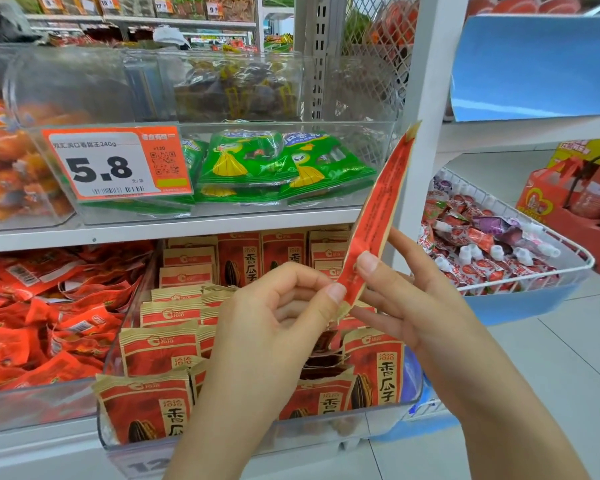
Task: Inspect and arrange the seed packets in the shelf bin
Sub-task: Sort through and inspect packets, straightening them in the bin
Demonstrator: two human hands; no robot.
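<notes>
Both forearms rose from the bottom edge, nearest the camera, and met just above the clear shelf bin (378,424) on the lower shelf. Left hand (284,313) pinched the lower end of one seed packet (378,216) between thumb and forefinger, its other fingers curled loosely. Right hand (413,299) pressed its thumb on the same end from the other side, with the remaining fingers held straight behind the packet. That packet stood nearly edge-on to the camera, above the bin and clear of it, tilted up and to the right, with its red printed face partly visible. Judgement: inspection of this one packet was under way and it was not yet back in the bin. Inside the bin, red-and-tan packets (174,299) on the left side stood in overlapping upright rows, which looked orderly. Directly below the hands, a few packets (326,362) leaned unevenly around a gap, so that part was likely left to straighten. How many packets had been checked could not be told. Above the bin, green packets (257,164) lay in another clear tray behind a price tag (115,164).
</notes>
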